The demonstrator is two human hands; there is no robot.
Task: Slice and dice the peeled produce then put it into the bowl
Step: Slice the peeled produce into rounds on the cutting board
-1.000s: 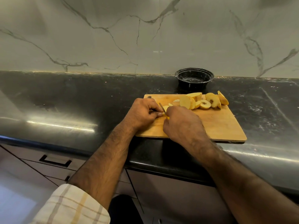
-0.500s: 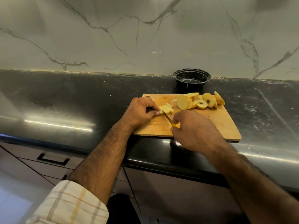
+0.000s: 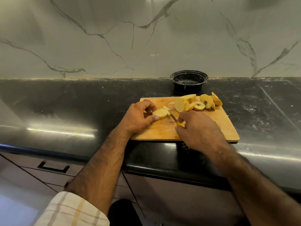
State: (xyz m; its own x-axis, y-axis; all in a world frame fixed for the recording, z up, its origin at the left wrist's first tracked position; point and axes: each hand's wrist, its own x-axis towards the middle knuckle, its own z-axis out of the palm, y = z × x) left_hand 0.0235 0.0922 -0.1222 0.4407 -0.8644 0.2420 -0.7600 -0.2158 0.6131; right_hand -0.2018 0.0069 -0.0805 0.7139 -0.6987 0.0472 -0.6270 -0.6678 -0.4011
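Observation:
A wooden cutting board (image 3: 224, 126) lies on the black counter. My left hand (image 3: 138, 118) pinches a small stack of pale yellow fruit slices (image 3: 160, 113) at the board's left part. My right hand (image 3: 197, 129) grips a small knife with a yellow handle (image 3: 174, 117); its blade tip touches the right side of that stack. Several more round slices (image 3: 195, 103), some showing the core, lie in a row along the board's far edge. A black bowl (image 3: 189, 80) stands behind the board against the wall, with nothing visible in it.
The dark glossy counter (image 3: 65, 108) runs left and right of the board, backed by a marble wall. Its front edge is just below the board. Drawers with a black handle (image 3: 53, 168) sit under the counter on the left.
My right hand drew back toward me from over the slices, uncovering the knife and the stack. The stack in my left hand now lies flatter on the board.

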